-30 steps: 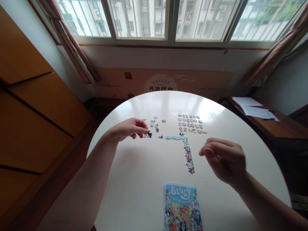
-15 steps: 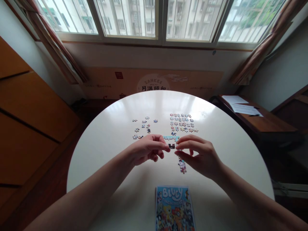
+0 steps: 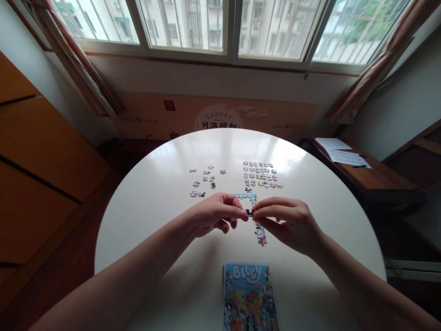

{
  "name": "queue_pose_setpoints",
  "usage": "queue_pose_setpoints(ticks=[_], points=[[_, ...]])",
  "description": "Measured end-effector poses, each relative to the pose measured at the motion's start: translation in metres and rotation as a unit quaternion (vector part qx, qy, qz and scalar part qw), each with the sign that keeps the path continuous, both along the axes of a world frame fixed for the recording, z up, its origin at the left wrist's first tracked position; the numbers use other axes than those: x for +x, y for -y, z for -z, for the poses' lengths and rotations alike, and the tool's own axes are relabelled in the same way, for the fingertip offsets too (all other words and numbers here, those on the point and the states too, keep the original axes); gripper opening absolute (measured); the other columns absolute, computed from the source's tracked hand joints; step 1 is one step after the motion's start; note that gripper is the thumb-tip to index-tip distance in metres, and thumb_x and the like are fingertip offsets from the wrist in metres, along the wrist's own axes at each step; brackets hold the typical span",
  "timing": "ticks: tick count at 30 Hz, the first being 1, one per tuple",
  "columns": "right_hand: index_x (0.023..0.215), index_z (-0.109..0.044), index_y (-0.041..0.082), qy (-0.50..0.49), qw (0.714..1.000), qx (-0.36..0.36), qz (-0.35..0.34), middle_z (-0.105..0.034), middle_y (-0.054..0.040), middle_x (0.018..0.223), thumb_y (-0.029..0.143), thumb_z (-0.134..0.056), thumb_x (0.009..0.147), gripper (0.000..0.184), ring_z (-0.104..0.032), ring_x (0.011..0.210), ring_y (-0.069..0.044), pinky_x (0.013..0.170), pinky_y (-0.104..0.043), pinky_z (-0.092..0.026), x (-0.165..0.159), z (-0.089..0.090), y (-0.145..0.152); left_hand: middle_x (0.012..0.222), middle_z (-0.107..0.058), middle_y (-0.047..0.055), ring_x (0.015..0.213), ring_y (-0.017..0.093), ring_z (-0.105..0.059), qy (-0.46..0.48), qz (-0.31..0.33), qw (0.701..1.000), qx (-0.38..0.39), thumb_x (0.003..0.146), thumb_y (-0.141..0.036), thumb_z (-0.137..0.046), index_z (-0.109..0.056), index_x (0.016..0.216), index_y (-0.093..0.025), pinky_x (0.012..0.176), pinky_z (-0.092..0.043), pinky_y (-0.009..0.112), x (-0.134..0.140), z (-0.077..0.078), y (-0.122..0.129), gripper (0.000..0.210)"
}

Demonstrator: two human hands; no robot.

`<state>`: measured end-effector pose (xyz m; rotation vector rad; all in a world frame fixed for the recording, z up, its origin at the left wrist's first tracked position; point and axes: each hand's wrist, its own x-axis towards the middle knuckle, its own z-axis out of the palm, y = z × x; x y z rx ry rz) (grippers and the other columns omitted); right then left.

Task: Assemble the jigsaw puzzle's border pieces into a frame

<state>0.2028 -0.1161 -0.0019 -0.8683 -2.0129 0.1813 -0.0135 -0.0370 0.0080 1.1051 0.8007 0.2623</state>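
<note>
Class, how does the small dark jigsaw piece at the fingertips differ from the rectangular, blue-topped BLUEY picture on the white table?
Size: the small dark jigsaw piece is far smaller than the rectangular, blue-topped BLUEY picture.
Colour: the piece looks mostly dark; the picture is blue above and multicoloured below.
Pose: the left hand holds the piece; the picture lies on the glossy white table.
Shared: neither is seen whole.

Barred windows [image 3: 234, 28], 2 curtains [image 3: 74, 59], orange cabinet [image 3: 41, 170]

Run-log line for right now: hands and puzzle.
left hand: pinching dark puzzle piece | right hand: at its opposite edge | joined pieces: partly hidden | Bluey picture: on table
</note>
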Motion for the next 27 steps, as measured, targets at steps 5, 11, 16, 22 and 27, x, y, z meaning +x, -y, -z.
queue_pose_setpoints(ticks=[5, 11, 16, 22, 27], points=[[0.090, -0.078, 0.019, 0.059, 0.998, -0.004, 0.007, -0.080, -0.0050, 0.092, 0.017, -0.070, 0.091, 0.008, -0.077, 0.078, -0.017, 0.070, -0.029, -0.064, 0.008, -0.012, 0.009, 0.074, -0.067, 0.001, 0.061, 0.008, -0.056, -0.009, 0.051, 0.998, 0.048, 0.068, -0.033, -0.085, -0.065, 0.076, -0.015, 0.048, -0.041, 0.019, 0.002, 0.000, 0.003, 0.028], [0.090, -0.080, 0.022, 0.104, 0.992, -0.063, 0.026, -0.080, -0.0037, 0.096, 0.021, -0.071, 0.091, 0.009, -0.076, 0.082, -0.017, 0.067, -0.028, -0.062, 0.030, -0.013, 0.024, 0.081, -0.072, 0.004, 0.074, 0.014, -0.064, -0.056, 0.090, 0.880, 0.462, 0.083, -0.026, -0.069, -0.074, 0.088, -0.017, 0.066, -0.050, 0.026, 0.011, 0.012, 0.004, 0.011], [0.092, -0.080, 0.020, 0.074, 0.989, -0.111, 0.061, -0.080, -0.0053, 0.095, 0.020, -0.071, 0.090, 0.009, -0.073, 0.071, -0.015, 0.058, -0.026, -0.058, 0.044, 0.012, 0.033, 0.103, -0.075, 0.007, 0.091, 0.018, -0.068, -0.027, 0.140, 0.767, 0.626, 0.087, -0.020, -0.064, -0.075, 0.096, -0.019, 0.082, -0.054, 0.031, 0.018, 0.027, 0.006, 0.015], [0.087, -0.081, 0.018, 0.044, 0.986, -0.148, 0.061, -0.080, -0.0061, 0.090, 0.023, -0.074, 0.087, 0.008, -0.071, 0.067, -0.014, 0.051, -0.025, -0.051, 0.052, 0.027, 0.027, 0.110, -0.074, 0.008, 0.100, 0.021, -0.068, -0.041, 0.157, 0.717, 0.678, 0.088, -0.020, -0.063, -0.076, 0.097, -0.021, 0.089, -0.053, 0.035, 0.022, 0.036, 0.008, 0.016], [0.086, -0.080, 0.019, 0.031, 0.988, -0.152, 0.011, -0.080, -0.0060, 0.089, 0.022, -0.075, 0.086, 0.006, -0.070, 0.067, -0.014, 0.050, -0.024, -0.048, 0.051, 0.028, 0.028, 0.104, -0.074, 0.006, 0.089, 0.019, -0.068, -0.067, 0.162, 0.702, 0.690, 0.087, -0.018, -0.063, -0.077, 0.100, -0.022, 0.079, -0.053, 0.032, 0.019, 0.036, 0.008, 0.020]])
